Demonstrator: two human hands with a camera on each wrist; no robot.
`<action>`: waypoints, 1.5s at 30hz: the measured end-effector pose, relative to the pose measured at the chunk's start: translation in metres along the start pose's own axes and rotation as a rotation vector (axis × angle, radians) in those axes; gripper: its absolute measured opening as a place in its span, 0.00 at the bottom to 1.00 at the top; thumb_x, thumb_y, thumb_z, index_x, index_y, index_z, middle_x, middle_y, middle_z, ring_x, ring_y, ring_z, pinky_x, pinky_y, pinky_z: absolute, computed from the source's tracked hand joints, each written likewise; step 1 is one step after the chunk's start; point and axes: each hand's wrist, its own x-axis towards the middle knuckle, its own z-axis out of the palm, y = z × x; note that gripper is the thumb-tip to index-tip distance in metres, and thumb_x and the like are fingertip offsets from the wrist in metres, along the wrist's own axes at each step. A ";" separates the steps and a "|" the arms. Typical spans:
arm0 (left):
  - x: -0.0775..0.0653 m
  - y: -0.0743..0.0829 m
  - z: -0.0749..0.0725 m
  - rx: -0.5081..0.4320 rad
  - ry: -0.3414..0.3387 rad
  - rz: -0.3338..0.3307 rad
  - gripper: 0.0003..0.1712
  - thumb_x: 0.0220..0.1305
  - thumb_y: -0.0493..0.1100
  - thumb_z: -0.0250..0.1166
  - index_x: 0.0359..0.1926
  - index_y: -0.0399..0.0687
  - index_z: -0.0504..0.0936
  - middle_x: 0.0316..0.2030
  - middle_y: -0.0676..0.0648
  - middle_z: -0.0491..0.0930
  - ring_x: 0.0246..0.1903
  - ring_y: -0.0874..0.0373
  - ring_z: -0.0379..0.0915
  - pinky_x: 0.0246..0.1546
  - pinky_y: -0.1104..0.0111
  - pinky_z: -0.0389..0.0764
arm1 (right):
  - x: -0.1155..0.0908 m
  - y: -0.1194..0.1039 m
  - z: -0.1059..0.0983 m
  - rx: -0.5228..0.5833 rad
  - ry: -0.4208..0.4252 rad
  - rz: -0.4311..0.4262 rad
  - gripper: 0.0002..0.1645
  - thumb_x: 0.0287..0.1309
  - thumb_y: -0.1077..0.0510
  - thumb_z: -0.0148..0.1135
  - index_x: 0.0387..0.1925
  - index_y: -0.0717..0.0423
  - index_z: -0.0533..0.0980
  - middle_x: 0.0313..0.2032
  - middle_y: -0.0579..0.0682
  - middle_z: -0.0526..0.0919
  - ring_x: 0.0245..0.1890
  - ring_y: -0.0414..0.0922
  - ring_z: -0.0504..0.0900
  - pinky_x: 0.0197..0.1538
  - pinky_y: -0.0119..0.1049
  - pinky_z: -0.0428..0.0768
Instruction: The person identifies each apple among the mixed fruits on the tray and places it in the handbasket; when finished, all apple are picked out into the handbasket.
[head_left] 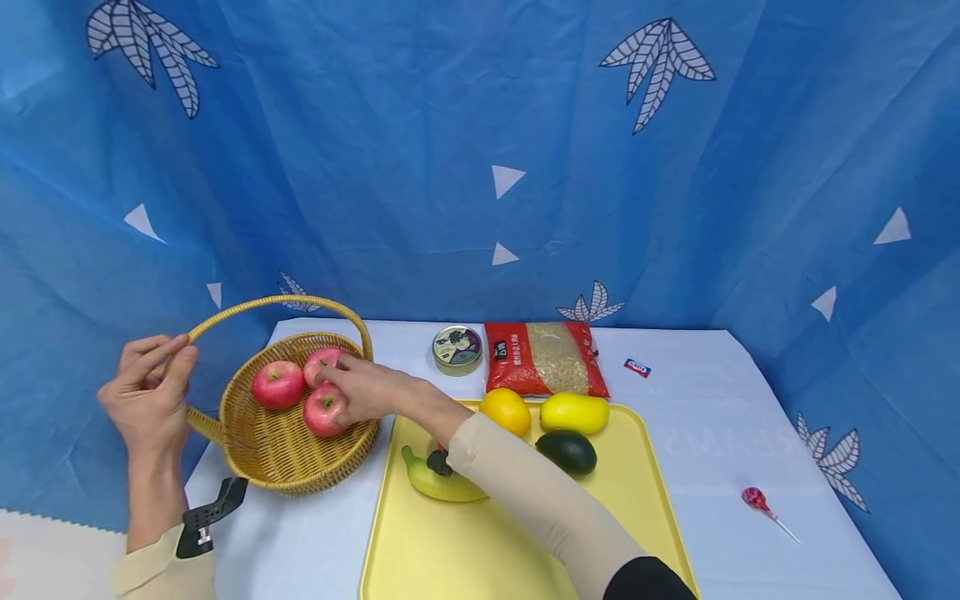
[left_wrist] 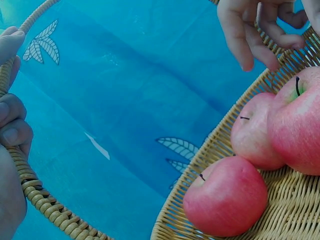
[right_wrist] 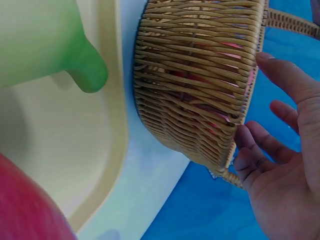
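Note:
At the left of the head view, my left hand [head_left: 150, 387] grips the handle [head_left: 277, 300] of a wicker basket [head_left: 288, 454]. Three red apples, one at the left [head_left: 278, 385], one at the back [head_left: 321, 363] and one at the front [head_left: 324, 412], lie inside. My right hand [head_left: 367, 390] reaches over the basket's right rim, beside the two right-hand apples. Both wrist views show its fingers spread and loosely bent, with nothing between them; in the left wrist view the apples [left_wrist: 225, 197] lie apart from that hand [left_wrist: 260, 30].
A yellow tray [head_left: 450, 558] holds a banana [head_left: 450, 487], an orange [head_left: 506, 412], a yellow mango-like fruit [head_left: 574, 413] and an avocado [head_left: 567, 452]. My right forearm hides part of it. Behind stand a round tin [head_left: 457, 348] and a red bag [head_left: 546, 358]; a lollipop [head_left: 757, 500] lies right.

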 end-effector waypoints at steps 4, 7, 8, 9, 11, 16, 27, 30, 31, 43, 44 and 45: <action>0.000 0.000 -0.001 0.008 0.006 -0.009 0.12 0.56 0.18 0.67 0.41 0.11 0.79 0.37 0.43 0.80 0.15 0.63 0.63 0.17 0.79 0.63 | -0.003 -0.002 -0.005 0.030 -0.003 -0.026 0.41 0.58 0.42 0.71 0.70 0.38 0.65 0.65 0.41 0.63 0.53 0.32 0.68 0.57 0.24 0.70; 0.000 0.000 -0.002 0.019 0.007 -0.011 0.12 0.56 0.18 0.67 0.41 0.12 0.80 0.37 0.43 0.80 0.15 0.63 0.63 0.16 0.79 0.62 | -0.006 -0.004 -0.010 0.051 -0.013 -0.041 0.40 0.58 0.41 0.71 0.69 0.37 0.66 0.64 0.40 0.64 0.52 0.31 0.68 0.56 0.23 0.70; 0.000 0.000 -0.002 0.020 0.008 -0.010 0.12 0.56 0.18 0.67 0.41 0.12 0.80 0.37 0.43 0.80 0.15 0.63 0.63 0.16 0.80 0.62 | -0.008 -0.005 -0.012 0.054 -0.016 -0.046 0.40 0.58 0.41 0.71 0.69 0.37 0.65 0.64 0.40 0.64 0.52 0.31 0.68 0.56 0.23 0.70; 0.000 0.000 -0.002 0.024 0.008 -0.010 0.12 0.56 0.18 0.67 0.41 0.12 0.80 0.37 0.43 0.80 0.15 0.64 0.63 0.16 0.80 0.62 | -0.010 -0.006 -0.014 0.054 -0.020 -0.052 0.40 0.58 0.41 0.71 0.69 0.36 0.65 0.64 0.39 0.64 0.53 0.30 0.68 0.57 0.23 0.69; 0.000 -0.001 -0.002 0.030 0.007 -0.009 0.11 0.56 0.19 0.67 0.41 0.12 0.80 0.37 0.43 0.80 0.16 0.64 0.64 0.17 0.80 0.63 | -0.014 -0.007 -0.018 0.046 -0.026 -0.066 0.40 0.59 0.41 0.71 0.70 0.36 0.65 0.64 0.39 0.64 0.54 0.30 0.68 0.57 0.23 0.69; 0.000 -0.001 0.000 0.019 0.006 -0.011 0.11 0.56 0.19 0.67 0.41 0.12 0.80 0.36 0.43 0.80 0.16 0.63 0.63 0.17 0.80 0.63 | -0.027 -0.007 -0.028 0.022 -0.038 -0.116 0.41 0.58 0.40 0.70 0.71 0.38 0.65 0.64 0.42 0.65 0.57 0.32 0.68 0.57 0.24 0.70; 0.000 0.000 0.001 0.015 0.003 -0.013 0.12 0.56 0.19 0.67 0.41 0.11 0.80 0.36 0.43 0.80 0.17 0.63 0.64 0.17 0.80 0.63 | -0.056 0.004 -0.038 -0.018 -0.048 -0.161 0.41 0.58 0.39 0.72 0.69 0.42 0.67 0.59 0.43 0.71 0.53 0.34 0.69 0.57 0.24 0.68; 0.000 0.000 0.001 0.011 0.003 -0.012 0.12 0.56 0.18 0.67 0.41 0.11 0.80 0.36 0.43 0.80 0.17 0.63 0.64 0.17 0.80 0.63 | -0.065 0.008 -0.040 -0.028 -0.048 -0.171 0.41 0.57 0.39 0.72 0.69 0.42 0.67 0.60 0.42 0.70 0.56 0.34 0.69 0.60 0.24 0.68; 0.000 0.000 0.001 0.007 0.004 -0.011 0.12 0.56 0.18 0.67 0.41 0.11 0.79 0.36 0.43 0.80 0.17 0.63 0.64 0.17 0.80 0.63 | -0.068 0.009 -0.041 -0.031 -0.047 -0.174 0.42 0.57 0.39 0.72 0.70 0.42 0.67 0.61 0.42 0.70 0.58 0.34 0.69 0.62 0.25 0.68; 0.000 0.001 0.002 0.014 0.005 -0.009 0.12 0.55 0.18 0.67 0.41 0.12 0.80 0.36 0.43 0.80 0.17 0.63 0.64 0.17 0.80 0.63 | -0.110 0.030 -0.043 -0.027 -0.059 -0.139 0.40 0.59 0.38 0.70 0.70 0.35 0.67 0.58 0.40 0.71 0.51 0.35 0.73 0.54 0.28 0.75; 0.000 0.001 0.001 0.009 0.007 -0.009 0.12 0.55 0.18 0.67 0.41 0.12 0.80 0.36 0.43 0.80 0.17 0.63 0.64 0.17 0.80 0.63 | -0.113 0.032 -0.042 -0.030 -0.064 -0.135 0.39 0.60 0.38 0.69 0.70 0.36 0.67 0.59 0.40 0.71 0.52 0.36 0.74 0.55 0.29 0.75; 0.000 0.001 0.001 0.009 0.008 -0.010 0.12 0.55 0.18 0.67 0.41 0.12 0.80 0.36 0.43 0.80 0.17 0.63 0.64 0.17 0.80 0.63 | -0.116 0.033 -0.042 -0.034 -0.071 -0.129 0.39 0.60 0.37 0.69 0.70 0.36 0.67 0.59 0.40 0.72 0.52 0.36 0.74 0.56 0.30 0.76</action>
